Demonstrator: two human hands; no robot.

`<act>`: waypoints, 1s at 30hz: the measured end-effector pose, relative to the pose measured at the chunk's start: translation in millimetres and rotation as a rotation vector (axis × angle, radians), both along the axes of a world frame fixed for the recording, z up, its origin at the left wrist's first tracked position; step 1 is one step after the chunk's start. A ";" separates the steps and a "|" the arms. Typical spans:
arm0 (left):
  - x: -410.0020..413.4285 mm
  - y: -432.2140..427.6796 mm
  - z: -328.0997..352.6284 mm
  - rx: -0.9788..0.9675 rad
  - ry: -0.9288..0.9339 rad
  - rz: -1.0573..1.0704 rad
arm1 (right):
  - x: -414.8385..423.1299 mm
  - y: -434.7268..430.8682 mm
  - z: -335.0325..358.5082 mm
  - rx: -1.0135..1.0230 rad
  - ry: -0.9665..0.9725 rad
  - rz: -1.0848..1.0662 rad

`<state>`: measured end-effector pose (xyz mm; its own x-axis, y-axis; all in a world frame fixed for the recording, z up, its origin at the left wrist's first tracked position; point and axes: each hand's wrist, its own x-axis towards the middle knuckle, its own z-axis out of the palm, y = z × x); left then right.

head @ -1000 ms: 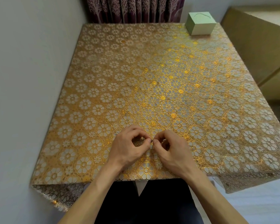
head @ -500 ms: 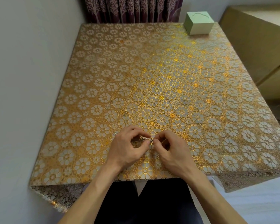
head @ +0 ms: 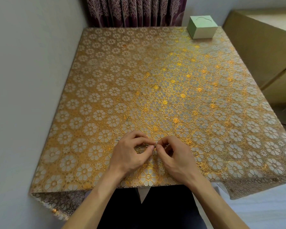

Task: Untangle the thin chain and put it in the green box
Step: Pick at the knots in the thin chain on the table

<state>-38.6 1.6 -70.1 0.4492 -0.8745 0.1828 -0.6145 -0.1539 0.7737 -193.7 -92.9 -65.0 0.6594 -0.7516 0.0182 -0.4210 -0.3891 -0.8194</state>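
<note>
Near the table's front edge my left hand and my right hand meet fingertip to fingertip. Between them they pinch the thin chain, of which only a small silvery bit shows; the rest is hidden by my fingers or lost against the patterned cloth. The pale green box stands closed at the far right corner of the table, far from both hands.
A gold flower-patterned cloth covers the whole table. A grey wall runs along the left side, a purple curtain hangs behind, and a tan cabinet stands close on the right.
Both hands stay at the same spot, pinching the chain with only slight finger movement. The camera tilted a little, so the box appears lower in view.
</note>
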 end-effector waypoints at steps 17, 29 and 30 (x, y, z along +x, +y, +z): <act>-0.5 0.3 2.2 0.009 0.054 0.012 | -1.1 0.6 -3.5 0.007 -0.027 -0.013; -0.4 0.2 1.6 -0.010 0.052 0.012 | -4.6 -0.2 3.4 0.026 -0.065 -0.007; -0.5 0.2 1.9 -0.011 0.052 0.011 | -4.6 -0.1 4.0 0.006 -0.062 0.002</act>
<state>-39.1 1.8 -68.2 0.4681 -0.8674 0.1686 -0.5715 -0.1517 0.8065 -198.3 -93.0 -61.0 0.6585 -0.7506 0.0540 -0.3690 -0.3846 -0.8461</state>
